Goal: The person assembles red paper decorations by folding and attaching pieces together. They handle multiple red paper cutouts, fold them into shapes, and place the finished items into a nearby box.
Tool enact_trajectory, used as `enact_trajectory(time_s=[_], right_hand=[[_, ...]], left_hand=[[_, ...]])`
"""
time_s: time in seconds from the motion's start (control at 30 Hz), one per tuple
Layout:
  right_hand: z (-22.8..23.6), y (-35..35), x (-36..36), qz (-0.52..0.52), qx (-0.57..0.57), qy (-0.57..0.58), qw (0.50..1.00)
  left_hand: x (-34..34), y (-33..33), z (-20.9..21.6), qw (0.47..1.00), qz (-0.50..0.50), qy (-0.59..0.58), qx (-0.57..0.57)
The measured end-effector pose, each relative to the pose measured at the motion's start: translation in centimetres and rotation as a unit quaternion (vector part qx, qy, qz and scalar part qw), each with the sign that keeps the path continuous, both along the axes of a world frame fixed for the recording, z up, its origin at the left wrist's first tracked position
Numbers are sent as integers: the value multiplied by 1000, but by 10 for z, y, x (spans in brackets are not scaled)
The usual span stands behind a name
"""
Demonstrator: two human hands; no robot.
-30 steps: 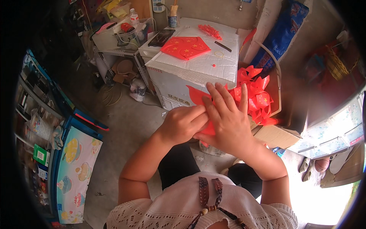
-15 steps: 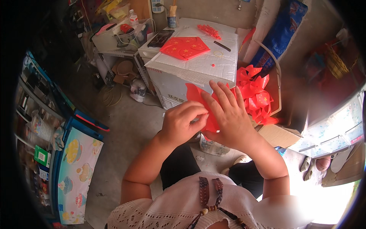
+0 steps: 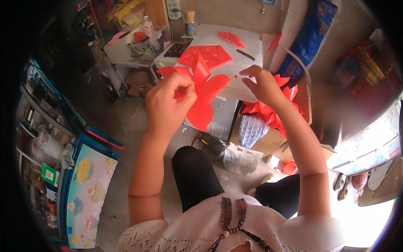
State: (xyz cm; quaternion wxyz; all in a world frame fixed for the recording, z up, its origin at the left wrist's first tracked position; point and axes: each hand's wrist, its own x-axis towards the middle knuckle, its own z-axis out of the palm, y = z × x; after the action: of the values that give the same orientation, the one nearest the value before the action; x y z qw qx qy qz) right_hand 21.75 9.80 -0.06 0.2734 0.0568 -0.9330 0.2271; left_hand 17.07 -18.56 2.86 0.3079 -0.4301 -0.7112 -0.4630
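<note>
My left hand point(image 3: 171, 101) pinches the middle of a red paper pinwheel point(image 3: 201, 103), whose curved petal-like blades spread out beyond the fingers. To the right, my right hand point(image 3: 261, 83) is over the near right part of the white-topped box table point(image 3: 252, 40), its thumb and fingers apart with nothing visible between them. Close to its fingertips lies a small red bead-like piece point(image 3: 236, 76). Farther back on the table, a stack of red sheets with yellow stars point(image 3: 216, 58) is partly hidden by the pinwheel. A cluster of small red pieces point(image 3: 231, 38) lies behind it.
Several red pinwheels point(image 3: 275, 111) fill a cardboard box point(image 3: 268, 145) beside the table, partly behind my right forearm. A black strip point(image 3: 245, 54), a dark phone point(image 3: 178, 47) and a tin of sticks point(image 3: 190, 26) rest on the table. A white bag point(image 3: 241, 159) stands on the floor.
My right hand has let go of the red pinwheel and moved up toward the table. My left hand has shifted left and up with the pinwheel, whose blades now show spread out.
</note>
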Motion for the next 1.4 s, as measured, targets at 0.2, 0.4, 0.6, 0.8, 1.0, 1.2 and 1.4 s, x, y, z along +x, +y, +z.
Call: enact_trajectory(time_s=[0.2,0.4,0.6,0.8,1.0,1.2,1.4], right_hand=[[-14,11,-50,-3,58,-37,998],[-20,13,-59,27,83,-25,996],[11,63,-52,-40,-117,57,991],[47,78,-51,68,-286,10,956],[59,54,-68,96,-258,-119,954],[52,55,-96,110,-220,-208,947],[50,62,-100,86,-259,-244,930]], left_hand=[[-30,28,3,997,-31,-62,-23],[-65,63,-7,995,-58,-68,-36],[-94,111,0,990,-75,-85,-86],[-124,156,-21,975,-75,-139,-157],[-130,163,-40,969,-82,-169,-159],[-128,164,-37,961,-107,-203,-153],[-132,164,-42,953,-138,-238,-129]])
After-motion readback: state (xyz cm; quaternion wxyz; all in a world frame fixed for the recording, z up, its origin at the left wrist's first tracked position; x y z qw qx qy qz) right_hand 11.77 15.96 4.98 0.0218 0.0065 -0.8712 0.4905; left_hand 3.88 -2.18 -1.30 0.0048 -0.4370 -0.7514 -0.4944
